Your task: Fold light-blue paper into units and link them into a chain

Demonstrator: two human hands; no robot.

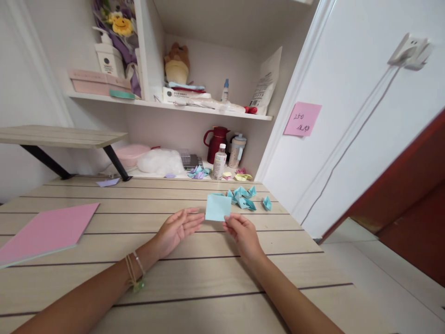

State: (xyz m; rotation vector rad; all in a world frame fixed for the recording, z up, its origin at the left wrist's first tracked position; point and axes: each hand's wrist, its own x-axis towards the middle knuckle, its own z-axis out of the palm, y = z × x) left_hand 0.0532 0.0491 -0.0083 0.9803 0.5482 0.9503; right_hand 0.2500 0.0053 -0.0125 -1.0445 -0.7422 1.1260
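A flat light-blue square of paper [217, 208] is held up above the wooden table, pinched at its lower right corner by my right hand [244, 235]. My left hand [180, 229] is open beside the paper's left edge, palm turned toward it, fingers stretched out; whether the fingertips touch the edge I cannot tell. Just behind and to the right of the paper sit several folded blue paper boats [242, 197] in a loose cluster. One more blue paper boat [267, 203] stands apart to their right.
A large pink sheet stack [52, 229] lies at the table's left, near a small riser shelf [62, 134] on black legs. Along the back stand a clear bottle [219, 162], a dark red jug [217, 141] and a tumbler [237, 150]. More folded papers [199, 172] lie beside the bottle.
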